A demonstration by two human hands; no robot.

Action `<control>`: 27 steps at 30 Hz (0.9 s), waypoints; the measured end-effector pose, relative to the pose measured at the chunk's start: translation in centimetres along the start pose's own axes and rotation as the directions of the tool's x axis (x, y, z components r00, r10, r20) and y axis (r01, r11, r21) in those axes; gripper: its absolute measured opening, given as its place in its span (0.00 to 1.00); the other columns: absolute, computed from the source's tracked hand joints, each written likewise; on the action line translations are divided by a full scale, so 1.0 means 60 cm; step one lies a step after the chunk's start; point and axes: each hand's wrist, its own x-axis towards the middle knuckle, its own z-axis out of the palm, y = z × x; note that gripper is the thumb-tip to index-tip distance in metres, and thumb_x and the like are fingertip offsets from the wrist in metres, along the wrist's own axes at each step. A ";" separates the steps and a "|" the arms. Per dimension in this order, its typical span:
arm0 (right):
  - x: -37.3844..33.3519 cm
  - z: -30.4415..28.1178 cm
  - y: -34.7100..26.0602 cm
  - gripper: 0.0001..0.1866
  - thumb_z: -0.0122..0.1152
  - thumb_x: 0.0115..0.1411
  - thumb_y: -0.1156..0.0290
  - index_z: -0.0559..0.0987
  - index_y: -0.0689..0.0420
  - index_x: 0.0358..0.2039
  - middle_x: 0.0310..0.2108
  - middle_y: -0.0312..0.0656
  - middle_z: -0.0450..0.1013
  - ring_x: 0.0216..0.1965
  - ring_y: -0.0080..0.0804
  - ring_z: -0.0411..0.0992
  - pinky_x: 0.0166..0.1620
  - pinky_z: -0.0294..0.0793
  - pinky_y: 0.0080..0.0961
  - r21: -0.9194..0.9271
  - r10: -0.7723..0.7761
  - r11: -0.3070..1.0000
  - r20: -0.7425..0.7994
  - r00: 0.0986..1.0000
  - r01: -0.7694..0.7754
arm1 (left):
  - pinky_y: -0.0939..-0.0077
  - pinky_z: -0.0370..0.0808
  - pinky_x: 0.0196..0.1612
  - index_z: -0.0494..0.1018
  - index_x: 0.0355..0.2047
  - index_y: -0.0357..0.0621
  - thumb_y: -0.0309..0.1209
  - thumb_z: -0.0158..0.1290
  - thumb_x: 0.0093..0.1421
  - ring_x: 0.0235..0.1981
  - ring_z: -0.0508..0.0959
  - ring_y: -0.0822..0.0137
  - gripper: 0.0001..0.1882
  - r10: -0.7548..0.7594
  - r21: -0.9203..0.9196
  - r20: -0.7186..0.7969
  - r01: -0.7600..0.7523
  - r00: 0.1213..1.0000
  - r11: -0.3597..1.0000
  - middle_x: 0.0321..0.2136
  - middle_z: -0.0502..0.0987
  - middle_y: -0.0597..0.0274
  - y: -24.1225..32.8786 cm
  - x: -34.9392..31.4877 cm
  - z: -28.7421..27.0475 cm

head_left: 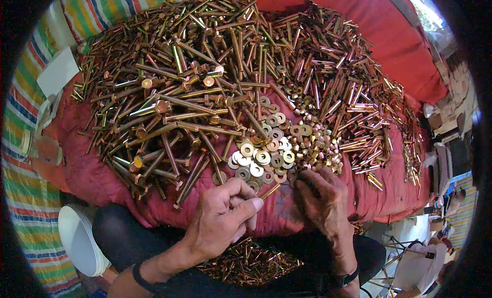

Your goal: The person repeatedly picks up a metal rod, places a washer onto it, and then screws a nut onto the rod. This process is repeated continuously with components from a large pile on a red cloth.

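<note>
My left hand point(225, 211) is closed, with thumb and fingers pinching a golden bolt point(270, 191). The bolt's threaded end points up and right, out past the thumb, while its head is hidden in the hand. My right hand point(326, 198) reaches down at the near edge of the small parts, its fingers bent and the tips drawn together. What lies between those fingertips is hidden. Just beyond both hands are a loose pile of flat washers point(262, 157) and, to its right, a heap of small golden nuts point(320, 146).
A large heap of long hex bolts point(169, 100) covers the left and back. Shorter metal sleeves or tubes point(359, 108) lie at the right. All rest on a red padded cloth point(387, 187). More small metal parts point(251, 267) sit below, between my legs. White stacked containers point(77, 241) stand at left.
</note>
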 end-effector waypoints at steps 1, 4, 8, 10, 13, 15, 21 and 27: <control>-0.001 0.000 0.001 0.10 0.71 0.58 0.77 0.85 0.60 0.42 0.36 0.47 0.79 0.35 0.45 0.81 0.38 0.80 0.36 -0.035 -0.032 0.999 -0.007 0.999 0.032 | 0.82 0.62 0.16 0.73 0.38 0.35 0.29 0.55 0.71 0.14 0.69 0.81 0.08 0.002 0.042 -0.005 -0.002 1.000 0.999 0.20 0.77 0.63 -0.002 0.000 0.001; -0.006 0.001 0.003 0.09 0.70 0.58 0.78 0.84 0.60 0.40 0.35 0.46 0.79 0.33 0.45 0.80 0.35 0.80 0.36 -0.070 -0.059 0.996 0.003 0.998 0.059 | 0.81 0.65 0.18 0.74 0.38 0.35 0.28 0.58 0.68 0.15 0.71 0.78 0.07 0.019 0.142 -0.028 -0.015 0.999 0.990 0.21 0.78 0.62 -0.012 0.002 0.005; -0.007 0.005 0.000 0.07 0.70 0.57 0.78 0.84 0.61 0.38 0.32 0.44 0.78 0.30 0.42 0.80 0.32 0.79 0.33 -0.008 -0.091 0.996 0.025 0.996 0.091 | 0.80 0.71 0.23 0.76 0.37 0.35 0.28 0.61 0.66 0.20 0.76 0.77 0.08 0.120 0.258 -0.044 -0.104 0.992 0.961 0.22 0.80 0.62 -0.029 0.008 0.015; -0.005 0.004 -0.007 0.06 0.70 0.58 0.77 0.83 0.61 0.36 0.29 0.43 0.79 0.29 0.35 0.79 0.32 0.77 0.30 0.106 0.001 0.994 0.028 1.000 -0.004 | 0.80 0.73 0.25 0.77 0.37 0.36 0.29 0.62 0.66 0.23 0.79 0.77 0.08 0.196 0.398 -0.042 -0.164 0.980 0.902 0.23 0.80 0.64 -0.033 0.007 0.016; -0.007 -0.005 -0.026 0.06 0.70 0.60 0.74 0.83 0.62 0.35 0.26 0.41 0.80 0.27 0.27 0.78 0.31 0.75 0.25 0.340 0.205 0.913 0.098 0.974 -0.226 | 0.72 0.75 0.26 0.76 0.36 0.37 0.28 0.62 0.65 0.23 0.82 0.69 0.08 0.272 0.484 -0.051 -0.214 0.961 0.849 0.23 0.80 0.55 -0.036 0.005 0.019; -0.014 -0.012 -0.041 0.06 0.70 0.61 0.73 0.82 0.62 0.34 0.26 0.41 0.80 0.26 0.23 0.77 0.30 0.74 0.23 0.457 0.308 0.820 0.155 0.939 -0.345 | 0.67 0.75 0.26 0.75 0.37 0.37 0.27 0.62 0.64 0.24 0.83 0.63 0.08 0.320 0.521 -0.046 -0.251 0.946 0.816 0.24 0.80 0.50 -0.037 0.004 0.020; -0.022 -0.018 -0.055 0.07 0.71 0.62 0.72 0.83 0.63 0.35 0.26 0.39 0.81 0.26 0.21 0.77 0.30 0.74 0.22 0.485 0.289 0.794 0.229 0.929 -0.367 | 0.62 0.74 0.23 0.74 0.39 0.39 0.24 0.60 0.61 0.22 0.81 0.58 0.08 0.681 0.738 0.201 -0.566 0.704 0.367 0.23 0.75 0.55 -0.053 0.010 0.020; -0.017 -0.048 -0.070 0.09 0.67 0.60 0.78 0.82 0.63 0.41 0.32 0.46 0.80 0.35 0.31 0.80 0.41 0.78 0.26 0.483 0.096 0.837 0.334 0.938 -0.257 | 0.66 0.73 0.21 0.73 0.37 0.40 0.23 0.58 0.59 0.17 0.76 0.61 0.06 0.749 0.763 0.349 -0.635 0.563 0.121 0.20 0.69 0.61 -0.067 0.021 0.015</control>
